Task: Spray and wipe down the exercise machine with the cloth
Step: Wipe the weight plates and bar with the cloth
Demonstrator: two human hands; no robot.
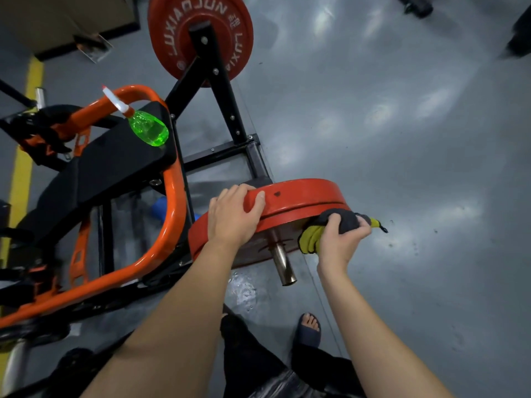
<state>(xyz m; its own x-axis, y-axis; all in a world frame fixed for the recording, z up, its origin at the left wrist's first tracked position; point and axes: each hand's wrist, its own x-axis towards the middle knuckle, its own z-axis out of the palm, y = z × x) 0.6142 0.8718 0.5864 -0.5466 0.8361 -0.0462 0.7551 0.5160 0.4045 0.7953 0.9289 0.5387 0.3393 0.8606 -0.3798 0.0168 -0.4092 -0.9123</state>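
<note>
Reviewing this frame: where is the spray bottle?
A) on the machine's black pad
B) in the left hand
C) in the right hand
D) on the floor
A: the spray bottle sits on the black pad, while the left hand grips the red plate and the right hand holds the cloth.

**Floor and pad**

Glossy grey floor [402,139], a yellow line [21,173] down its left edge. The machine's black frame [230,110] stands on it; a wet patch [244,288] lies lower centre. Upper left, a green spray bottle [148,129] lies on the black pad [109,165].
</note>
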